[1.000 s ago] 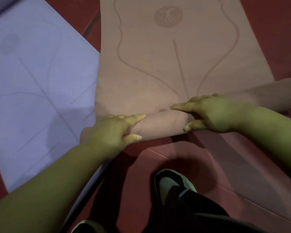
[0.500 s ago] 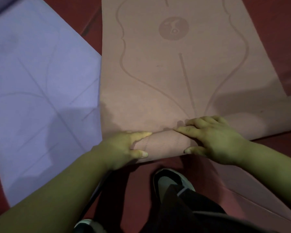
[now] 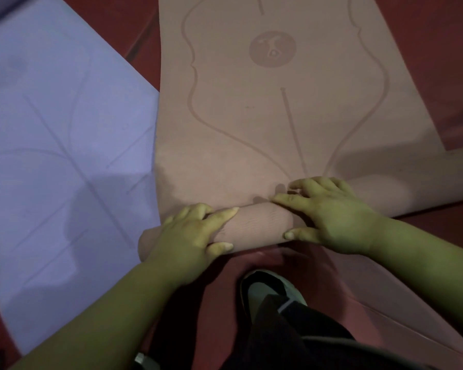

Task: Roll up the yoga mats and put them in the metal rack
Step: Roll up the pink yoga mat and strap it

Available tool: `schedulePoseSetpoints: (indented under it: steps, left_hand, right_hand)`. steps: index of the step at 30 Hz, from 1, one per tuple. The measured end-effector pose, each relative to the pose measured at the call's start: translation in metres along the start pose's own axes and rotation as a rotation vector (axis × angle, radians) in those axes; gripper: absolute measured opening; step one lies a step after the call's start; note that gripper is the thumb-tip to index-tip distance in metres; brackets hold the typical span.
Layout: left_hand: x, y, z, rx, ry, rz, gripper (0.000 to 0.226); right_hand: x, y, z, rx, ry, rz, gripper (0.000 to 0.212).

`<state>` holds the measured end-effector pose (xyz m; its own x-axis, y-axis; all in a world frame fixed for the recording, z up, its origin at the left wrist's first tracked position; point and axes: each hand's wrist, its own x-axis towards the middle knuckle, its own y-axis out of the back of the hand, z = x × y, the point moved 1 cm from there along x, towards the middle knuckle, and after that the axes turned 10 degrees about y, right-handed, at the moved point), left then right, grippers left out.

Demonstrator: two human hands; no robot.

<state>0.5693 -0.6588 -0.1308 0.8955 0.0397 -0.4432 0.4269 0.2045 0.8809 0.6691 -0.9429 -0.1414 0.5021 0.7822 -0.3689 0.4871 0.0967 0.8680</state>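
Red floor carries our pink foam yoga mat, part-rolled close before us, left hand and right hand both gripping its roll, which could skew sideways if we push unevenly

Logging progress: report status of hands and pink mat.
Left hand and right hand both grip the pink mat at its roll. Mat partly rolled. Purple mat unrolled at left; rack not in view.
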Motion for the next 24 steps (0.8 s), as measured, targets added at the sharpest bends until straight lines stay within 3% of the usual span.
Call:
schedulePoseSetpoints:
  steps: [4,11,16,20,24]
  left_hand:
    - [0.007,0.007,0.0,0.001,-0.001,-0.088,0.072]
    - [-0.007,-0.011,0.004,0.029,-0.069,0.229,0.073]
    - [0.0,-0.003,0.002,-0.003,-0.044,0.182,0.067]
    - [0.008,0.005,-0.001,0.005,-0.022,0.056,0.071]
    - [0.003,0.006,0.004,0.035,-0.014,0.133,0.069]
  right_hand:
    - [-0.001,-0.013,-0.002,-0.033,-0.009,0.064,0.075]
    - [0.011,0.004,0.004,0.022,-0.023,-0.036,0.078]
    - [0.008,0.007,0.002,0.025,0.001,0.019,0.086]
    - [0.007,-0.005,0.001,-0.053,0.051,0.138,0.078]
    - [0.015,0.001,0.006,-0.008,0.006,0.055,0.082]
